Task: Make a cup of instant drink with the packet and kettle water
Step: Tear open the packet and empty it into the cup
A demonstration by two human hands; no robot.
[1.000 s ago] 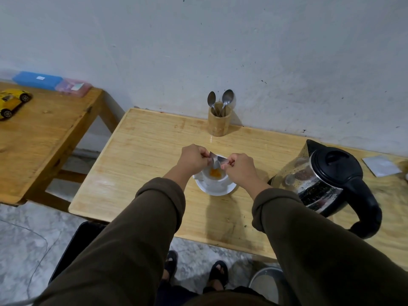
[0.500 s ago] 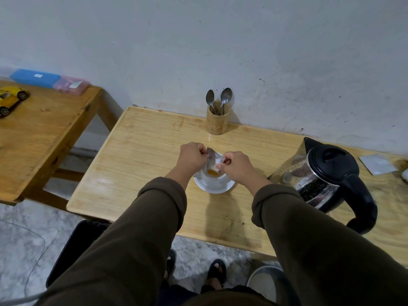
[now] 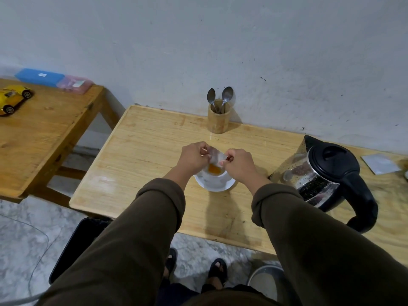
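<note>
Light wooden table [image 3: 141, 151] against a scuffed white wall. Both hands are pinching the silver packet [image 3: 216, 156] right over the white cup [image 3: 215, 173], left hand [image 3: 194, 156] on one edge, right hand [image 3: 238, 163] on the other. Orange powder sits in the cup, which stands on a saucer [image 3: 213, 184]. Kettle [image 3: 326, 175] is just to the right, spoons in a wooden holder [image 3: 218, 117] behind

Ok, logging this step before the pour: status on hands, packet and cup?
Left hand and right hand both pinch packet over cup. Orange powder in cup. Kettle right of it, untouched. Nothing in the way.
</note>
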